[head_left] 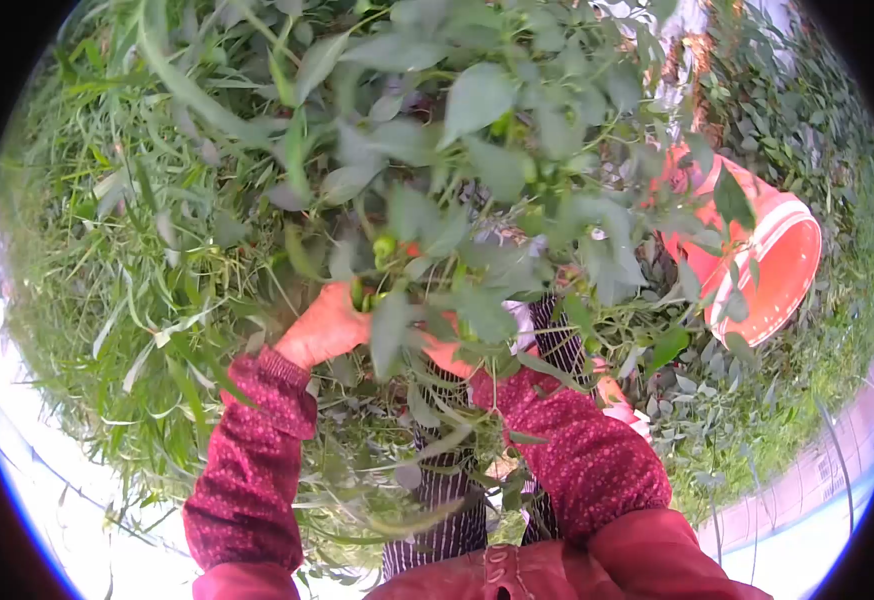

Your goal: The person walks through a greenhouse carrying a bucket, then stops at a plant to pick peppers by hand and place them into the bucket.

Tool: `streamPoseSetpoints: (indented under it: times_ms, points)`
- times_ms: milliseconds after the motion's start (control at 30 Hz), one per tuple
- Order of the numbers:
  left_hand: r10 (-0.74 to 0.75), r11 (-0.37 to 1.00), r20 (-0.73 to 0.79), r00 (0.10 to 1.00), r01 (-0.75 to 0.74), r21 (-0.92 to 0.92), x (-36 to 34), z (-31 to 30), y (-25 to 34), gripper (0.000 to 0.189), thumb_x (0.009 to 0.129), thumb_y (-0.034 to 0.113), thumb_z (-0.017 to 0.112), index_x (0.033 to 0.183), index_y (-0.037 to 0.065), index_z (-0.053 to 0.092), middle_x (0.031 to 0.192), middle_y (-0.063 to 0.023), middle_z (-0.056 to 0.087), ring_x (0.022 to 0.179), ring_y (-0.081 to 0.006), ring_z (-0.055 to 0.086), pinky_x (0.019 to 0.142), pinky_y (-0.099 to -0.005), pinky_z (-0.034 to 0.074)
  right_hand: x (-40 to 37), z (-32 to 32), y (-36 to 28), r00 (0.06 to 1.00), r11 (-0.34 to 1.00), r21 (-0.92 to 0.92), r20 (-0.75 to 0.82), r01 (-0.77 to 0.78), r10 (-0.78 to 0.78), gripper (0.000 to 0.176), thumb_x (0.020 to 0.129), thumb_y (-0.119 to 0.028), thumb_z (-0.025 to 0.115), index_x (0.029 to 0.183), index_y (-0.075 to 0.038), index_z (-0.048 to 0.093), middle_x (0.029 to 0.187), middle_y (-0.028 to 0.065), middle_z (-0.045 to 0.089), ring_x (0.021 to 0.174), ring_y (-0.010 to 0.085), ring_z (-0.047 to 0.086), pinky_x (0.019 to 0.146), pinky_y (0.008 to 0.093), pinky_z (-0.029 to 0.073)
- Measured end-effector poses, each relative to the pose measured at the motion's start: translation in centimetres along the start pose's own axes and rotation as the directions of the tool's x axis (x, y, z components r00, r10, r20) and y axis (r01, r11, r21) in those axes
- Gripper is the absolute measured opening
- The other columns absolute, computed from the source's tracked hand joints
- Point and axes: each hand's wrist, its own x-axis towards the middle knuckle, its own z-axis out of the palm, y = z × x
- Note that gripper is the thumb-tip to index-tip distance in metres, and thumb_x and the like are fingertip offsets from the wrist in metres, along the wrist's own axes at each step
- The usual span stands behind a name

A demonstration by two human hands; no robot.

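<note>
Both of my hands reach into a leafy green plant [482, 100]. My left hand [327, 328] is at the centre-left, at the stems beside small green peppers [384, 246]; its fingertips are hidden by leaves. To its right, my right hand [447, 345] is mostly covered by leaves, and its fingers do not show clearly. A small red spot, perhaps a ripe pepper [413, 249], shows just above the hands. Both forearms wear dark red patterned sleeves.
A red-orange bucket [747, 235] lies tilted among the leaves at the right, its opening facing down and right. Long narrow grass [117, 290] fills the left side. My striped trousers [447, 500] show below the plant. Paving [807, 485] lies at the lower right.
</note>
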Motion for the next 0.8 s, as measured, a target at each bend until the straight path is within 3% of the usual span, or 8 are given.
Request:
streamPoseSetpoints:
  times_ms: [67, 300, 367, 400, 467, 533, 667, 800]
  points:
    - [0.017, 0.967, -0.002, 1.000, -0.017, -0.255, -0.6, 1.0, 0.2, 0.034, 0.074, 0.003, 0.065, 0.106, 0.005, 0.053, 0.087, 0.0014, 0.057, 0.067, -0.0081, 0.053, 0.059, -0.0258, 0.045, -0.8, -0.1, -0.3, 0.994, 0.724, -0.689, 0.058, -0.031, 0.097, 0.039, 0.084, -0.011, 0.050, 0.122, -0.007, 0.047, 0.113, 0.0078, 0.055, 0.099, 0.0222, 0.053, 0.086, 0.0347, 0.043]
    - [-0.075, 0.862, 0.071, 0.995, 0.101, -0.496, 0.2, 4.2, 2.4, 0.047, 0.075, 0.002, 0.064, 0.119, 0.008, 0.048, 0.090, -0.0009, 0.057, 0.073, -0.0120, 0.056, 0.059, -0.0261, 0.047, -1.6, -1.7, 4.2, 0.952, 0.898, -0.439, -0.291, -0.039, -0.101, 0.045, 0.082, -0.024, 0.057, 0.121, -0.003, 0.046, 0.124, 0.0127, 0.048, 0.111, 0.0256, 0.049, 0.096, 0.0407, 0.040]
    - [-0.132, 0.991, -0.027, 0.991, 0.132, 0.017, 0.3, 3.4, 1.8, 0.051, 0.075, 0.007, 0.065, 0.121, 0.009, 0.045, 0.091, -0.0013, 0.057, 0.077, -0.0119, 0.056, 0.062, -0.0265, 0.046, -2.5, 1.8, -2.5, 0.957, 0.261, -0.922, -0.286, -0.286, 0.038, 0.035, 0.083, -0.020, 0.055, 0.116, -0.008, 0.049, 0.122, 0.0069, 0.050, 0.105, 0.0211, 0.052, 0.091, 0.0361, 0.043]
    - [-0.117, 0.992, -0.084, 0.990, 0.111, -0.066, 0.1, 3.7, 2.1, 0.052, 0.074, 0.008, 0.066, 0.121, 0.009, 0.045, 0.091, -0.0012, 0.057, 0.078, -0.0114, 0.056, 0.063, -0.0263, 0.046, -3.5, 1.5, -0.9, 0.885, 0.885, -0.330, -0.436, -0.329, 0.167, 0.031, 0.085, -0.018, 0.053, 0.114, -0.009, 0.049, 0.119, 0.0066, 0.051, 0.101, 0.0199, 0.054, 0.087, 0.0345, 0.043]
    - [-0.133, 0.990, -0.155, 0.979, 0.123, -0.069, 0.3, 3.8, 2.5, 0.052, 0.072, 0.007, 0.067, 0.120, 0.008, 0.046, 0.092, -0.0005, 0.057, 0.076, -0.0104, 0.056, 0.060, -0.0252, 0.046, -5.6, 1.5, -0.3, 0.904, 0.758, 0.651, -0.342, 0.031, 0.256, 0.025, 0.085, -0.020, 0.054, 0.108, -0.011, 0.054, 0.101, 0.0031, 0.061, 0.094, 0.0177, 0.057, 0.084, 0.0311, 0.044]
    - [-0.080, 0.967, -0.041, 0.996, 0.067, -0.246, 1.0, 3.3, 1.5, 0.051, 0.073, 0.004, 0.065, 0.120, 0.004, 0.044, 0.098, -0.0031, 0.057, 0.082, -0.0114, 0.056, 0.070, -0.0255, 0.045, -5.9, 7.3, -13.7, 0.869, 0.501, -0.715, -0.347, -0.488, 0.352, 0.019, 0.086, -0.010, 0.050, 0.105, -0.010, 0.053, 0.097, 0.0052, 0.058, 0.084, 0.0117, 0.055, 0.069, 0.0264, 0.043]
    - [-0.060, 0.976, -0.001, 0.998, 0.059, -0.210, 1.2, 4.4, 0.6, 0.040, 0.076, -0.003, 0.059, 0.114, 0.000, 0.047, 0.100, -0.0036, 0.057, 0.086, -0.0112, 0.054, 0.078, -0.0238, 0.044, -5.4, 9.7, -24.7, 0.939, 0.927, -0.327, -0.337, -0.185, 0.068, 0.013, 0.089, -0.009, 0.050, 0.098, -0.004, 0.056, 0.087, 0.0038, 0.061, 0.075, 0.0123, 0.060, 0.060, 0.0236, 0.049]
    - [-0.051, 0.986, -0.070, 0.996, 0.039, -0.159, 0.1, 5.5, 1.1, 0.036, 0.076, -0.006, 0.055, 0.112, -0.002, 0.049, 0.096, -0.0022, 0.059, 0.082, -0.0084, 0.052, 0.075, -0.0220, 0.044, -1.3, 4.2, -25.0, 0.907, 0.392, -0.866, -0.393, -0.311, -0.149, 0.022, 0.085, -0.019, 0.052, 0.096, -0.001, 0.058, 0.089, 0.0106, 0.062, 0.078, 0.0211, 0.061, 0.069, 0.0316, 0.048]
